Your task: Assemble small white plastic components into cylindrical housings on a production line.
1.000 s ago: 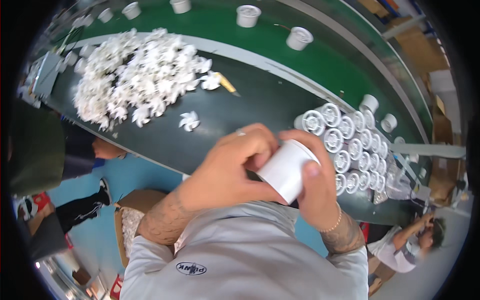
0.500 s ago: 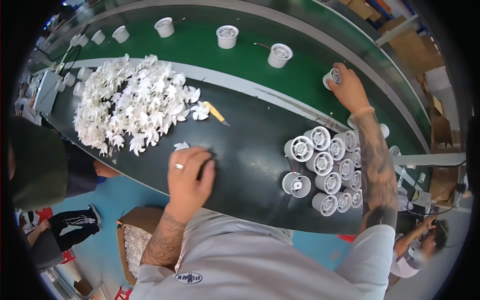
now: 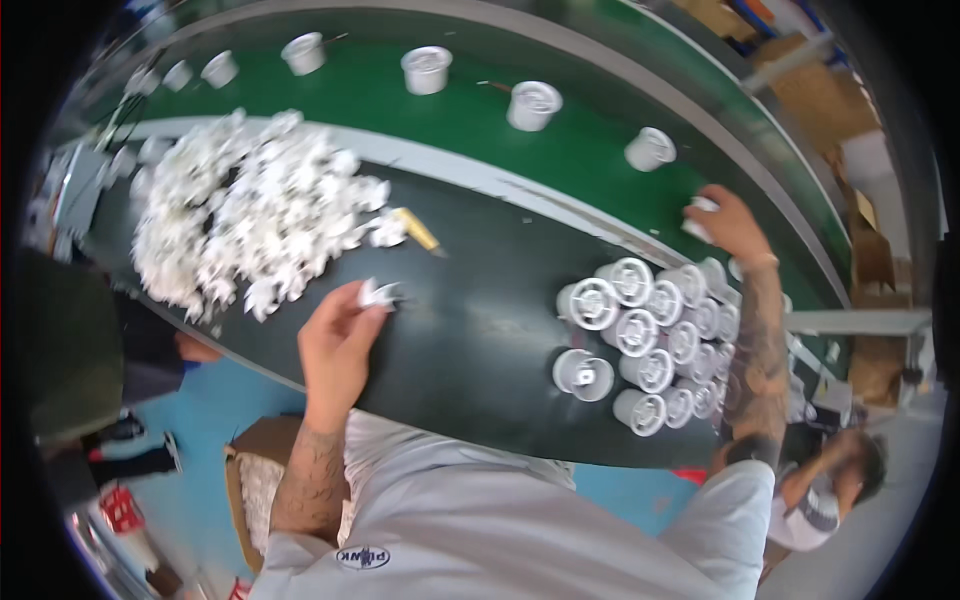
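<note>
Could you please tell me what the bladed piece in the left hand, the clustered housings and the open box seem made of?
Piece: probably plastic; thin white blades, finish blurred.
Housings: likely hard plastic, smooth, perhaps slightly glossy, with thin moulded-looking spokes.
Box: apparently cardboard; matt brown, flat, stiff-looking sides.

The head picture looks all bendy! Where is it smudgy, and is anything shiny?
In the head view, the green belt's edges curve, as a fisheye lens makes them; in the head view, the white blade pile and right hand look smudgy; in that same view, soft pale glare lies on the dark table.
</note>
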Motion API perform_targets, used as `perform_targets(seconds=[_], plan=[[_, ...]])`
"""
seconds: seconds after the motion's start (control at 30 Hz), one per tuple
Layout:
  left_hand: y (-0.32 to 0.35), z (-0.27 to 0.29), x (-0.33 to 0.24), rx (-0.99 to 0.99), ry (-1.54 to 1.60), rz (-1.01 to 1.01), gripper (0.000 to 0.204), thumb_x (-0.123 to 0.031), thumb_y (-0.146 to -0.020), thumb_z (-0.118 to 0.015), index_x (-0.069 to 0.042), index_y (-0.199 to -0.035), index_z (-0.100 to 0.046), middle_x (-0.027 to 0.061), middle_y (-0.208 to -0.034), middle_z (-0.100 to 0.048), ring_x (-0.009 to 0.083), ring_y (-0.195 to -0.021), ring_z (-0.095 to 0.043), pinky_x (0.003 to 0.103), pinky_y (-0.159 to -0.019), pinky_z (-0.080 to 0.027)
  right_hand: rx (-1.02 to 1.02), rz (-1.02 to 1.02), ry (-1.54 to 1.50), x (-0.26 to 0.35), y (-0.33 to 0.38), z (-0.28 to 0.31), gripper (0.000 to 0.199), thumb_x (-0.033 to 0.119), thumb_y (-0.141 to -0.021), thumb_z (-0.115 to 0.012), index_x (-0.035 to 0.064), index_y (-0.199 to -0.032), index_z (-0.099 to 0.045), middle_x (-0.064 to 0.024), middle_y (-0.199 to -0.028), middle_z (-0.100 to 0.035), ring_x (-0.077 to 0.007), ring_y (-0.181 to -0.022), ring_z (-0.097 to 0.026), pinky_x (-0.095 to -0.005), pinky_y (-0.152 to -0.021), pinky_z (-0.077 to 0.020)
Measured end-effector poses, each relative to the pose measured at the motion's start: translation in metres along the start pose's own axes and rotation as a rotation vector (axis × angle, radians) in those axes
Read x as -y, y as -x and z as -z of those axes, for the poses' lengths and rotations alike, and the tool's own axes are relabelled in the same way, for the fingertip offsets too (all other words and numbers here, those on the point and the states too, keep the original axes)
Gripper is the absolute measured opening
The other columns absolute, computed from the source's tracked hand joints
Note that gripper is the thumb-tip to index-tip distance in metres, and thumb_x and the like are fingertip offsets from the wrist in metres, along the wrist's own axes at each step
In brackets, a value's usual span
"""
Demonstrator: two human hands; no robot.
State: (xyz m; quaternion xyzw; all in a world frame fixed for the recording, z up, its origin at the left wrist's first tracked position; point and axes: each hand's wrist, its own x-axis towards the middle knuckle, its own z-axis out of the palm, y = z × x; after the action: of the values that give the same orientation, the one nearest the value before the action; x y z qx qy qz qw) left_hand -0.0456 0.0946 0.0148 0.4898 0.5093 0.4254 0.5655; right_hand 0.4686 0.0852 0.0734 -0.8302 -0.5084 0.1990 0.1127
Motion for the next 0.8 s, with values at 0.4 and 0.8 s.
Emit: perform_targets(seconds=[0.4, 0.8], plan=[[0.025, -0.038, -0.060, 0.414, 0.786, 0.410, 0.026, -0.004, -0.094, -0.061, 0.004, -0.119, -0.061, 0.0094, -0.105, -0.066, 0.0161, -0.097, -0.065, 0.027, -0.089, -0.055, 0.250, 0.084, -1.442, 0.183, 0.170, -0.046, 0.049, 0.033, -0.098, -0.051, 0.0004, -0.135, -0.046, -0.0114, -0.106, -0.063, -0.0204, -0.091, -0.066, -0.0341, -0.075, -0.0564], [0.055, -0.051, -0.072, 0.419, -0.259, -0.858, 0.022, 0.005, -0.074, -0.073, -0.002, -0.095, -0.072, 0.0095, -0.102, -0.060, 0.0321, -0.103, -0.060, 0.038, -0.084, -0.052, 0.412, -0.171, -1.814, 0.214, 0.228, -0.099, 0.050, 0.036, -0.102, -0.042, 0.0013, -0.138, -0.046, -0.0105, -0.113, -0.062, -0.0194, -0.105, -0.060, -0.0346, -0.089, -0.0496]])
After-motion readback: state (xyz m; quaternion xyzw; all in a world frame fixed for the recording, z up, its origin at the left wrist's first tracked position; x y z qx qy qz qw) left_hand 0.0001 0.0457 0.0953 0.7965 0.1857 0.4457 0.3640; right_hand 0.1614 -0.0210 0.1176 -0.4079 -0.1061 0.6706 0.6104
